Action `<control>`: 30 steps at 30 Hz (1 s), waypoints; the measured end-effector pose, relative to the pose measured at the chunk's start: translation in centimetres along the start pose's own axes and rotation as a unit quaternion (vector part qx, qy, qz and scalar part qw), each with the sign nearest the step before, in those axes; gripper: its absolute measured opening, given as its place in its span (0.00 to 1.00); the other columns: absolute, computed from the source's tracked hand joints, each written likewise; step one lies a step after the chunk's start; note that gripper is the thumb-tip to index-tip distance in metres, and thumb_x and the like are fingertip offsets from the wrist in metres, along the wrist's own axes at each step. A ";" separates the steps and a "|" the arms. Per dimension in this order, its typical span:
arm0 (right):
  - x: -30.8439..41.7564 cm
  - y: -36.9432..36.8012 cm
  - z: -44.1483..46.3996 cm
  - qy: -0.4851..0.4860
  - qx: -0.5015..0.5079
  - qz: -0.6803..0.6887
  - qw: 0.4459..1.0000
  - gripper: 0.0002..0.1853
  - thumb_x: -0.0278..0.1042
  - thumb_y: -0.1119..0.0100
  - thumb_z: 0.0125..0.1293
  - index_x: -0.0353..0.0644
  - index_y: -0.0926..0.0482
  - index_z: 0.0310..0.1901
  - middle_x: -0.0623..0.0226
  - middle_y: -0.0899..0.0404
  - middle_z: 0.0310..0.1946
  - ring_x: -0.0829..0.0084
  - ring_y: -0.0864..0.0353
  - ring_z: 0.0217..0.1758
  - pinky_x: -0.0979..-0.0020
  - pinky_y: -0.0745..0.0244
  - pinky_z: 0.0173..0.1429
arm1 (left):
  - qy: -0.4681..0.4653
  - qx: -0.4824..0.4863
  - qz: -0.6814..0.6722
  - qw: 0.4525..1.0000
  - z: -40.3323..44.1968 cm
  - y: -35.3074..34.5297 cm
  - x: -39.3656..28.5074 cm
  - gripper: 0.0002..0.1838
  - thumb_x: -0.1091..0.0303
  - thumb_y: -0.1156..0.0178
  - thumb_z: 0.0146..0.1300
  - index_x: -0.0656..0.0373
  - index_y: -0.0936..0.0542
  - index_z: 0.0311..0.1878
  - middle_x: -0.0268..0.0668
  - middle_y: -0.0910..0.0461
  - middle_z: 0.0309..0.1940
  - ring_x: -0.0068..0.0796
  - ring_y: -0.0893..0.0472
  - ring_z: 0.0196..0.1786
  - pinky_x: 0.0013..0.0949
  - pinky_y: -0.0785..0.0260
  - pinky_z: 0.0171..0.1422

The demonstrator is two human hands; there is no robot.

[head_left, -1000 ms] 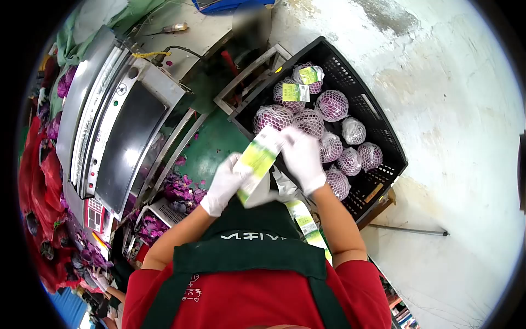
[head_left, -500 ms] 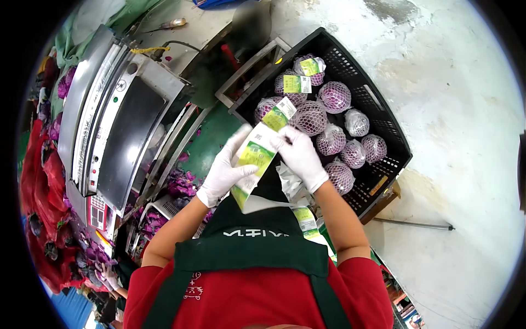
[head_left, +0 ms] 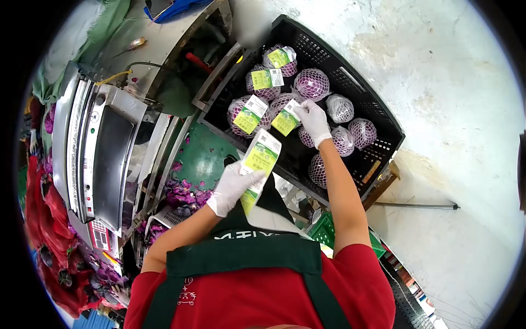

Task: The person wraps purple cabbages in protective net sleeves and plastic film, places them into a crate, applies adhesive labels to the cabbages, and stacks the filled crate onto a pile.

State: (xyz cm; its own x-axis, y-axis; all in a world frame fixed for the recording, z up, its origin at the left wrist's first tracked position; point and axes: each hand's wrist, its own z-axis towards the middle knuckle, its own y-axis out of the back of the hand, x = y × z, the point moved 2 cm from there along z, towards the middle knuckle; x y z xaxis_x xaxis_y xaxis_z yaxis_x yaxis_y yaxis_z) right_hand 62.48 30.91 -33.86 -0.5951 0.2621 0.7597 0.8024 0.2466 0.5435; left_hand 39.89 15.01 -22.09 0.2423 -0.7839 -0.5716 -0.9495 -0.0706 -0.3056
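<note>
My left hand (head_left: 233,189), in a white glove, is closed around a strip of green-and-white labels (head_left: 261,157), whose lower end curls down over my apron. My gloved right hand (head_left: 313,123) reaches over a black crate (head_left: 368,90) and pinches the upper corner of a single label (head_left: 286,118). That label lies against a purple cabbage (head_left: 283,101) in white netting, which it partly covers. Left of it, another netted cabbage (head_left: 235,112) bears a label. Two more labelled cabbages sit behind, and several without visible labels lie on the right, including a cabbage (head_left: 312,84).
A metal machine (head_left: 107,153) with a dark top plate stands at left. Purple leaf scraps (head_left: 183,194) lie below it. A green crate (head_left: 324,230) is near my right elbow. At the lower left edge a gloved hand (head_left: 120,296) of another person shows.
My right hand has left the label strip and moved out to a cabbage in the crate, with a label in its fingers. My left hand keeps the strip. The view has shifted slightly.
</note>
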 end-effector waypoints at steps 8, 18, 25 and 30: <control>3.0 0.4 -3.4 0.024 0.123 0.212 0.969 0.23 0.44 0.35 0.61 0.40 0.25 0.54 0.57 0.19 0.45 0.69 0.21 0.47 0.67 0.28 0.51 | -0.067 0.008 0.085 0.994 1.7 1.1 -1.3 0.17 0.73 0.36 0.62 0.65 0.23 0.54 0.34 0.17 0.40 0.16 0.19 0.40 0.23 0.26 0.46; 12.6 3.2 -11.0 0.111 0.059 0.053 0.991 0.11 0.38 0.34 0.58 0.41 0.21 0.26 0.61 0.23 0.19 0.61 0.21 0.23 0.65 0.28 0.30 | -0.098 -0.030 -0.042 0.994 4.7 -1.7 -3.6 0.09 0.66 0.40 0.67 0.64 0.20 0.37 0.33 0.17 0.31 0.18 0.20 0.34 0.25 0.26 0.45; 5.5 7.8 -2.4 -0.071 0.127 0.183 0.972 0.16 0.44 0.48 0.72 0.39 0.21 0.36 0.69 0.21 0.22 0.78 0.22 0.25 0.74 0.26 0.35 | -0.027 0.019 -0.029 0.999 3.5 -5.0 -0.4 0.03 0.75 0.38 0.63 0.64 0.19 0.38 0.36 0.17 0.33 0.20 0.19 0.32 0.26 0.25 0.37; 8.8 3.9 -9.0 -0.192 0.396 0.305 0.845 0.26 0.55 0.46 0.68 0.34 0.17 0.39 0.63 0.18 0.30 0.74 0.21 0.35 0.74 0.26 0.45 | -0.200 -0.070 0.023 0.977 4.4 -4.0 -4.0 0.20 0.78 0.39 0.63 0.64 0.28 0.58 0.28 0.23 0.26 0.12 0.24 0.30 0.18 0.31 0.36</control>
State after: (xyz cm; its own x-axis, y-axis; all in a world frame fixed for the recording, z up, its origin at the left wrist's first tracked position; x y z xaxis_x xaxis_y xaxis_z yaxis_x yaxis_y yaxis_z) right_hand 60.78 25.76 -21.86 -0.1748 0.8109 0.5585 0.7737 0.4639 -0.4315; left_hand 43.63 21.16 -21.93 0.2299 -0.4873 -0.8425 -0.9726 -0.1463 -0.1808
